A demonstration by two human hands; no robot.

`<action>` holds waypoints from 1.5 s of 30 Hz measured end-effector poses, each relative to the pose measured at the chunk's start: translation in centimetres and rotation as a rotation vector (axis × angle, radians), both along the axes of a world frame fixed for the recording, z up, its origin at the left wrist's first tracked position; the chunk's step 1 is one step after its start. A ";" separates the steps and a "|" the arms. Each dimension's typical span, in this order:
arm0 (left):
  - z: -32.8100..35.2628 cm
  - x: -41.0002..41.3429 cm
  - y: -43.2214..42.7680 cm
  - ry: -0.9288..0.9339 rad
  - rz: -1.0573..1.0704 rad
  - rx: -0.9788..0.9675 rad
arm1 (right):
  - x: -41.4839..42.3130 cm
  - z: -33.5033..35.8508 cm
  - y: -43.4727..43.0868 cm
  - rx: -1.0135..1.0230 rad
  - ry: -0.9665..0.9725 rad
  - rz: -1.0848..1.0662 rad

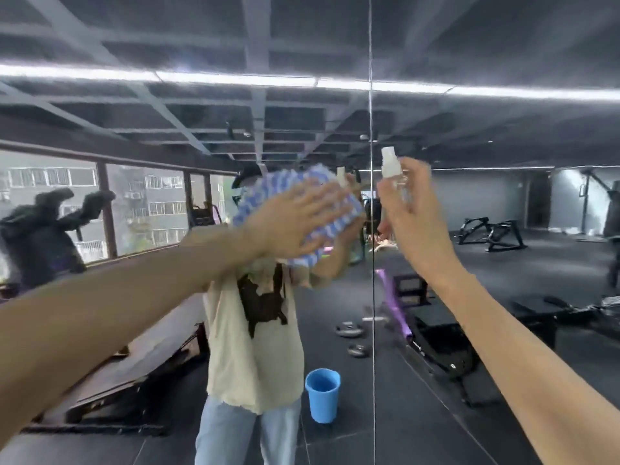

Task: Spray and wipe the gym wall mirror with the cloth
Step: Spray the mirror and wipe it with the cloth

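The spread left hand (295,219) is flattening the cloth (312,177) on the mirror (503,297) (for broad contact); right of the cloth, the right hand (412,213) is gripping the spray bottle (391,166).

The left grip (295,223) is pressing the striped cloth (313,177) flat against the mirror (503,129), fingers (322,199) straight, while the right grip (412,216) is holding a clear spray bottle (392,169) upright just beside the mirror's seam (370,95).

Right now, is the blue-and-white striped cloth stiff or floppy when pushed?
Probably floppy: the blue-and-white striped cloth bunches under the flat left hand. Likely light and easy to slide, since the open hand alone presses it on the wall mirror.
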State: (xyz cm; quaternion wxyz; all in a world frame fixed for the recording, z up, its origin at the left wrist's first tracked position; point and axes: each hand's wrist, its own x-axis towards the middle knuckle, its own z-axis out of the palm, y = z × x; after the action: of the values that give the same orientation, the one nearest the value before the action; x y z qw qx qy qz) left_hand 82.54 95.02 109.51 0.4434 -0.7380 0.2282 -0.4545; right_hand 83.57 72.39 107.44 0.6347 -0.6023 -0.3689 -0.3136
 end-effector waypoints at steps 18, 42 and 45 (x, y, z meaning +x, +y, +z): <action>16.6 -4.6 4.2 -0.637 0.111 -0.817 | 1.7 12.3 5.6 0.110 -0.079 0.082; 21.6 -16.1 20.1 -0.797 0.138 -1.096 | -5.0 20.5 15.7 0.009 -0.270 0.096; 17.3 -16.3 20.6 -0.903 0.148 -1.006 | -6.2 21.0 17.1 0.050 -0.202 0.130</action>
State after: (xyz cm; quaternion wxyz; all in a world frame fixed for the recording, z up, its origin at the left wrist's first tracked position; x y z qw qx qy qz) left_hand 66.23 115.59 126.83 0.1281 -0.6060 -0.2696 -0.7373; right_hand 77.34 89.48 128.39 0.6279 -0.5264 -0.4615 -0.3401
